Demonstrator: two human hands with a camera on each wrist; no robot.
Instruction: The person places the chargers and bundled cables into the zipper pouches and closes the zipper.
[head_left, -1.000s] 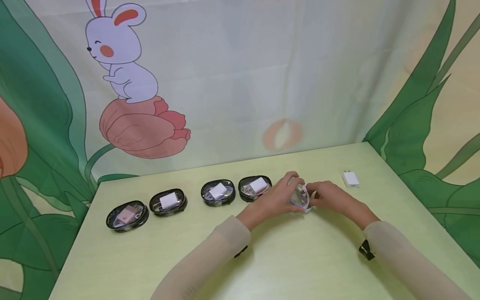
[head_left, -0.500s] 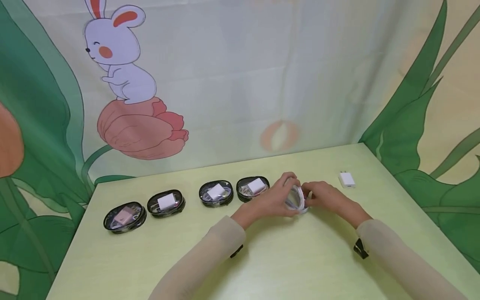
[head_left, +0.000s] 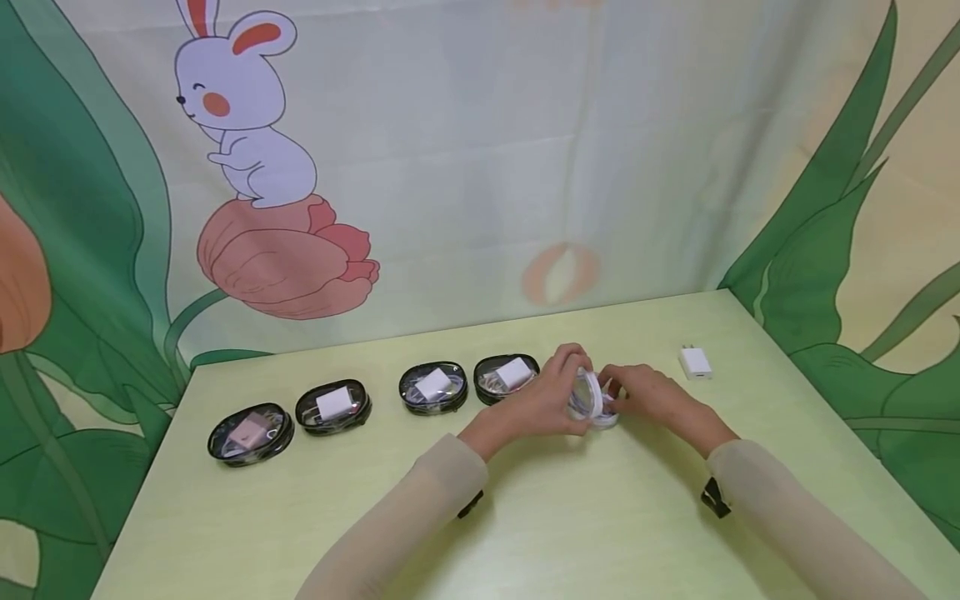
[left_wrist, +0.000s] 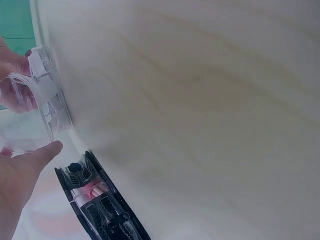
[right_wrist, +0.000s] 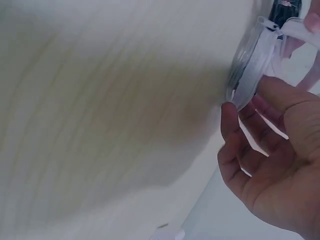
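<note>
My left hand grips the raised lid of a clear oval pouch with white trim, which stands on the table near the back. In the left wrist view, the left thumb lies along the rim of the see-through lid. My right hand holds the lower part of the same pouch from the right. The right wrist view has the thumb and fingers at the edge of the pouch's base. Whatever lies inside the pouch is mostly hidden by the hands.
To the left stand several black-edged clear pouches, each with a charger and cable inside; the nearest is a black-edged pouch beside the left hand. A loose white charger lies on the table at the back right. A printed curtain hangs behind.
The pouch has opened wider: its lid now tilts up in the left hand, apart from the base at the right hand. Both hands have shifted only slightly.
</note>
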